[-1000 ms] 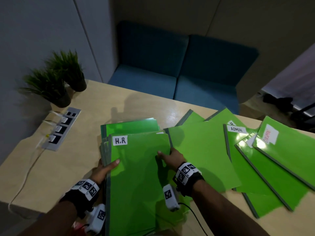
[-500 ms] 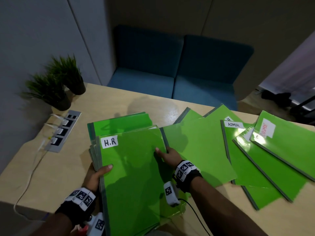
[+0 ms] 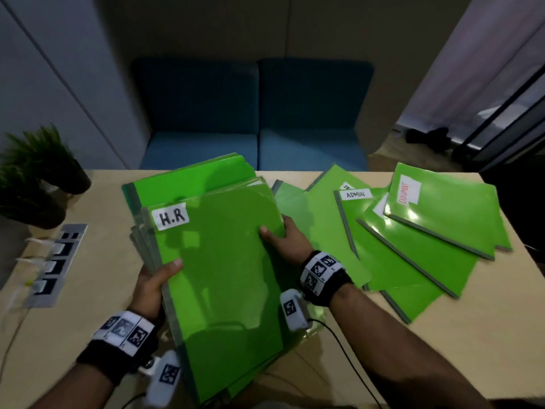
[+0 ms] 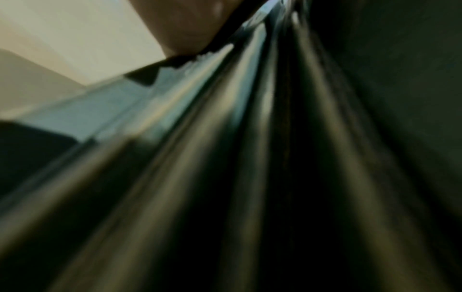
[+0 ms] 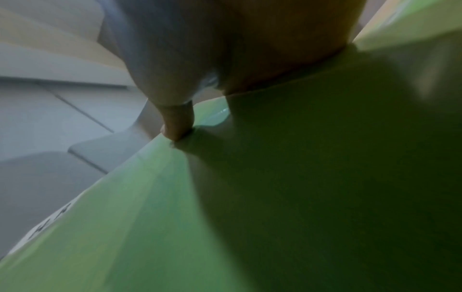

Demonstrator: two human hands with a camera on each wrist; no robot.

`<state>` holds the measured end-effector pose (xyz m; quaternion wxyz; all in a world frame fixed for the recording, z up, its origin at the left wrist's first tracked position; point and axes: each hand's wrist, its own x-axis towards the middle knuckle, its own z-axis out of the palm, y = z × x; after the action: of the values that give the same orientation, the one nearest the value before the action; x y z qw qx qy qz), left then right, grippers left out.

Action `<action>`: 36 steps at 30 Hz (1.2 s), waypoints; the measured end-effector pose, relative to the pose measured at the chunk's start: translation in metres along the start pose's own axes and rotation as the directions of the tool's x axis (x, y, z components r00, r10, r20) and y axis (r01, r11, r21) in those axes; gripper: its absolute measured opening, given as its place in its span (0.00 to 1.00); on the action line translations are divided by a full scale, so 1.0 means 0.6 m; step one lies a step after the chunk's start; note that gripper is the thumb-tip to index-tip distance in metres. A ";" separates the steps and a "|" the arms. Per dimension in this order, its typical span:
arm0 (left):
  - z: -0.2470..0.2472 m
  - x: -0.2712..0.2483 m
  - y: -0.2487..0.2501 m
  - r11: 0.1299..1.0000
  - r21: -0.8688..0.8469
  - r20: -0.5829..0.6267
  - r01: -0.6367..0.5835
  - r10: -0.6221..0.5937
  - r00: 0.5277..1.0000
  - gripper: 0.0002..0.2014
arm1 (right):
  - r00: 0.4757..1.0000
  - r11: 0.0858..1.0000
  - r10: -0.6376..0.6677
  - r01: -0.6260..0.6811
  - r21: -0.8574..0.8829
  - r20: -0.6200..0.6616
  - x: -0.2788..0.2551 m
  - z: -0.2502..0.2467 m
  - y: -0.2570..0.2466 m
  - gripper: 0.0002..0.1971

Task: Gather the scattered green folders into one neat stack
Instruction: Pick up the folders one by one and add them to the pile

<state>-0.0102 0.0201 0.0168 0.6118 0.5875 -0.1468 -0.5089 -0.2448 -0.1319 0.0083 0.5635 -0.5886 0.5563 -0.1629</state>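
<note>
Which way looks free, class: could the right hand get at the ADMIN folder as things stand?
Probably not yet: the right hand grips the H.R stack. The ADMIN folder lies just beside it, label end bare, other folders overlapping its near part.

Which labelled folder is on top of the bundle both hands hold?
The H.R folder, gripped by the left hand and right hand. The ADMIN folder and red-lettered folder lie fanned on the table.
</note>
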 end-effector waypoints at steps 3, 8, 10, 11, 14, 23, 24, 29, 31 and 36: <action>0.084 0.025 -0.017 0.998 0.012 0.071 0.064 -0.065 0.995 0.43 | 0.993 0.998 0.055 -0.052 0.035 -0.108 0.003 -0.075 0.020 0.36; 0.198 0.066 -0.057 0.983 0.110 0.115 0.150 -0.162 0.980 0.30 | 0.948 0.982 0.180 -0.189 -0.007 -0.263 0.000 -0.169 0.074 0.43; 0.234 0.078 -0.079 0.963 0.175 0.135 0.203 -0.228 0.964 0.27 | 0.929 0.969 0.236 -0.248 -0.007 -0.287 0.003 -0.199 0.105 0.46; 0.245 0.084 -0.091 0.952 0.203 0.127 0.229 -0.257 0.958 0.25 | 0.924 0.962 0.258 -0.271 -0.009 -0.283 0.004 -0.210 0.118 0.47; 0.248 0.111 -0.141 0.924 0.284 0.094 0.256 -0.293 0.952 0.36 | 0.925 0.937 0.296 -0.329 -0.116 -0.236 0.012 -0.236 0.154 0.45; 0.267 0.109 -0.162 0.898 0.351 0.008 0.264 -0.285 0.959 0.19 | 0.983 0.903 0.161 -0.184 -0.389 -0.091 0.051 -0.382 0.201 0.19; 0.267 0.110 -0.164 0.894 0.358 -0.007 0.270 -0.286 0.958 0.20 | 0.967 0.912 0.124 -0.199 -0.358 -0.224 0.061 -0.423 0.207 0.17; 0.276 0.106 -0.165 0.887 0.345 -0.050 0.308 -0.310 0.950 0.11 | 0.842 0.733 0.155 -0.449 -0.511 -0.517 0.077 -0.600 0.288 0.30; 0.285 0.099 -0.161 0.884 0.312 -0.048 0.348 -0.351 0.935 0.09 | 0.867 0.626 0.231 -0.479 -0.615 -0.441 0.059 -0.621 0.338 0.34; 0.303 0.084 -0.149 0.854 0.278 -0.091 0.439 -0.431 0.898 0.07 | 0.917 0.575 0.071 -0.358 -0.735 -0.392 0.005 -0.587 0.374 0.29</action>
<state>-0.1694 -0.1049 -0.0336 0.3893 0.6955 -0.0759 -0.5991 -0.6381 -0.2470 -0.0729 0.1603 -0.6692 0.7213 0.0789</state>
